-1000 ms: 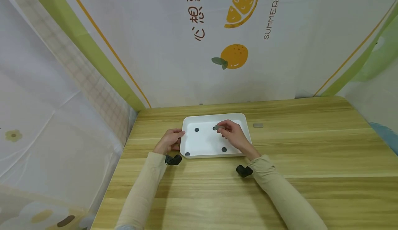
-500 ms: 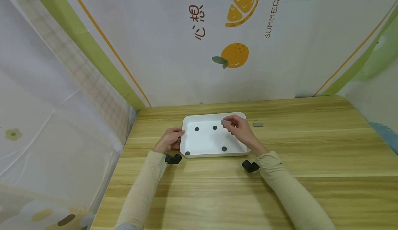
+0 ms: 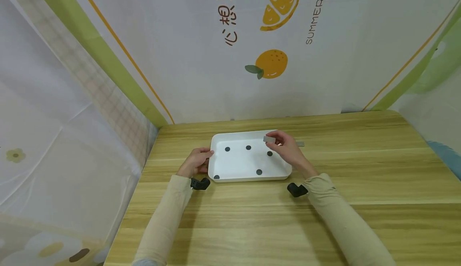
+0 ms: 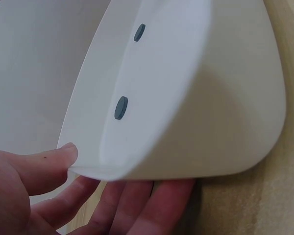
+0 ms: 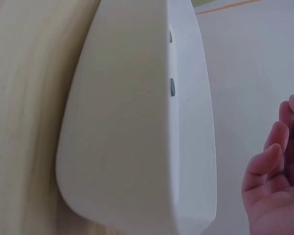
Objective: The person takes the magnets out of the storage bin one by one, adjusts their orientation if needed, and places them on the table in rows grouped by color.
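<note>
The right hand [image 3: 287, 147] pinches a gray rectangular bar [image 3: 268, 139] above a white tray [image 3: 237, 163] (dark discs [image 3: 248, 147] inside) the left hand [image 3: 196, 161] grips.

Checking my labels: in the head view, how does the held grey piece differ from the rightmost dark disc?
The grey piece is rectangular; the rightmost disc is round. The grey piece is lighter, the disc darker. The right hand holds the grey piece up; the disc lies on the tray's floor. Both look small beside the tray.
</note>
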Demonstrator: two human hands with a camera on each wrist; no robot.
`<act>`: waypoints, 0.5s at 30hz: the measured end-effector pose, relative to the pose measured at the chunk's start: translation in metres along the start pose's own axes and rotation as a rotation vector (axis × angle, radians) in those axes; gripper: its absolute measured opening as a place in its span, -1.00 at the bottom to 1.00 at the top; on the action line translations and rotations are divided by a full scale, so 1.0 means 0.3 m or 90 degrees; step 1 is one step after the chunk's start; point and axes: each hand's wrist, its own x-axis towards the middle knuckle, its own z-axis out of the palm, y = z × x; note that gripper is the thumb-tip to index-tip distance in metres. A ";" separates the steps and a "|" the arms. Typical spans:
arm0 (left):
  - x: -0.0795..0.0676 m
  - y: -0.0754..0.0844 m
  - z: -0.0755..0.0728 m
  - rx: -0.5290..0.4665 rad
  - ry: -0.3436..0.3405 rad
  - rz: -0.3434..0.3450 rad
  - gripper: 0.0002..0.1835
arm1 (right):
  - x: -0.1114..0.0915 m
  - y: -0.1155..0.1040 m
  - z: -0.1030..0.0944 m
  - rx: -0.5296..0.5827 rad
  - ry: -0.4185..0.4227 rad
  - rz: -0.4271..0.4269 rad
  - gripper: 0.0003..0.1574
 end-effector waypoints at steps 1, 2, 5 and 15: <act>0.000 0.001 0.000 0.000 0.000 -0.001 -0.51 | 0.000 0.002 -0.005 -0.005 0.002 -0.004 -0.62; -0.001 0.001 0.000 0.000 0.000 -0.001 -0.51 | -0.001 0.004 -0.010 -0.005 0.005 -0.005 -0.62; -0.003 0.004 0.000 0.001 -0.001 -0.003 -0.51 | -0.003 0.010 -0.025 -0.006 0.016 -0.006 -0.61; -0.006 0.004 0.001 0.006 0.001 0.002 -0.50 | -0.013 0.029 -0.081 0.003 0.046 0.003 -0.59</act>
